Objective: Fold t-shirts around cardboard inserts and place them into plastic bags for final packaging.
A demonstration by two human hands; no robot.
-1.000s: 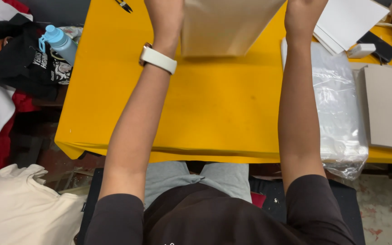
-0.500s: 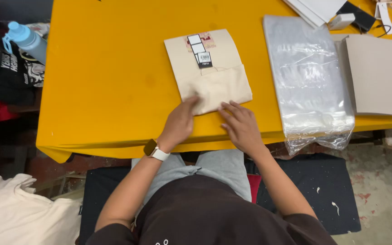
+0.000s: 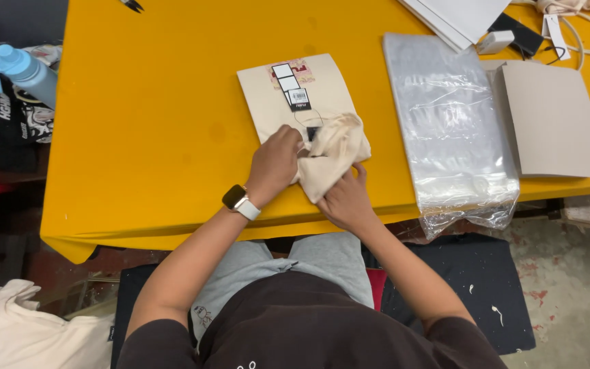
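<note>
- Cream garment (image 3: 295,102) now lies flat on the yellow table (image 3: 151,123), no longer held up.
- Left hand (image 3: 276,162) pinches its lower edge.
- Right hand (image 3: 345,198) grips the bunched fold.
- Folding is underway.

A folded cream garment (image 3: 302,99) lies flat on the yellow surface (image 3: 158,130), with a string of small square tags (image 3: 289,85) on its upper part. The left hand (image 3: 274,164) presses on the garment's lower edge; a watch (image 3: 239,201) sits on that wrist. The right hand (image 3: 346,201) grips the bunched lower corner of the fabric (image 3: 332,154). Just beside, to the right, lies a stack of clear plastic bags (image 3: 448,123), then a grey cardboard sheet (image 3: 554,116). A blue bottle (image 3: 25,68) stands off the left edge.
</note>
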